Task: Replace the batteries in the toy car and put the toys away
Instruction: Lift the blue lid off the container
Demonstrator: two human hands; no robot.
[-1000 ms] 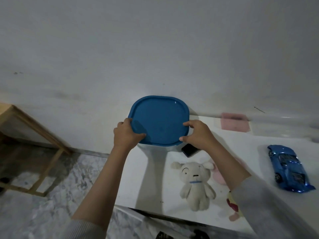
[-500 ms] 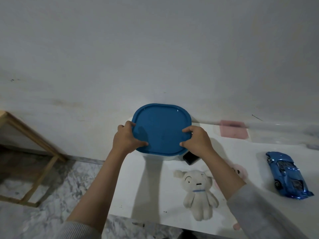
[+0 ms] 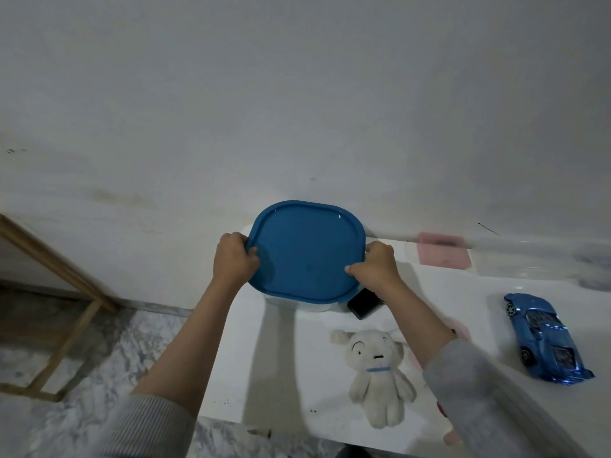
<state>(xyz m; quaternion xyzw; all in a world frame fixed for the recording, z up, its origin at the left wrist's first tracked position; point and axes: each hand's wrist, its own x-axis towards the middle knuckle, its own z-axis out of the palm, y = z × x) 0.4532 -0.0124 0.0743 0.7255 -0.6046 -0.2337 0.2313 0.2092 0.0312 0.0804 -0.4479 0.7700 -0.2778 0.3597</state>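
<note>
Blue lid (image 3: 305,249) hid nearly all of white container (image 3: 297,304) beneath, contents unseen. Black object (image 3: 364,303) below right hand (image 3: 377,266) partly covered by lid and wrist, identity unclear. Pink toys (image 3: 458,327) mostly behind right forearm. Pink patch (image 3: 443,254) beyond right hand blurred. Wooden frame (image 3: 49,266) left of left hand (image 3: 233,259) cut off by edge.

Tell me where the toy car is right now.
In the head view, the car lies at the table's right side, right of the plush dog.

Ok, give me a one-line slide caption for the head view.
Both hands grip the blue lid on its tub; a plush dog and blue toy car lie on the white table.
</note>
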